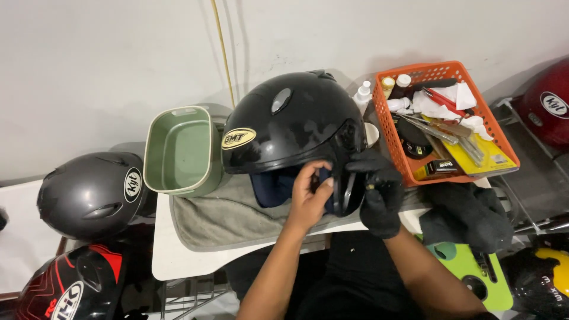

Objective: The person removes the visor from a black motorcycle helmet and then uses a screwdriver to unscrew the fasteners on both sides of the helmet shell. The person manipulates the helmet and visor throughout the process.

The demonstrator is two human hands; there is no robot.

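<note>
A glossy black open-face helmet rests on a grey towel on a small white table. My bare left hand grips the lower rim of the helmet near its dark blue lining. My right hand, in a black glove, holds the helmet's side edge by the visor mount. Both hands are on the helmet's open underside, close together.
A green plastic basin stands left of the helmet. An orange basket with tools, bottles and cloths sits at right, a black cloth below it. Other helmets lie around: grey, black-red, dark red.
</note>
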